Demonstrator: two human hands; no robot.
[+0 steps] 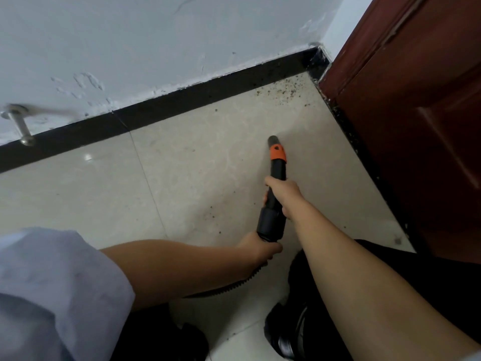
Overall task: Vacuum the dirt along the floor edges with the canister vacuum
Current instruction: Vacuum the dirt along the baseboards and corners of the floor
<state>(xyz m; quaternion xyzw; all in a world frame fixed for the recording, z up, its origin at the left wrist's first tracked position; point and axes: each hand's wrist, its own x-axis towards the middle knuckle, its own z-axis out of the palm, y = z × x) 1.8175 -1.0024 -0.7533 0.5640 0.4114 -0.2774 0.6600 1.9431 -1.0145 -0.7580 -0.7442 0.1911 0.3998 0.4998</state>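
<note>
Open tile floor between nozzle and dirt at baseboard corner

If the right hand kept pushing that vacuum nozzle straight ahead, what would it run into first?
Probably the scattered dirt in the corner, then the black baseboard; the floor between looks free, though depth is unclear.

Soft, even daylight fills the view, with faint shadows. A small glare spot shines on the floor at left. The wall looks pale and washed. Wide-angle bending curves the baseboard. The sleeve and doorstop are blurred.
</note>
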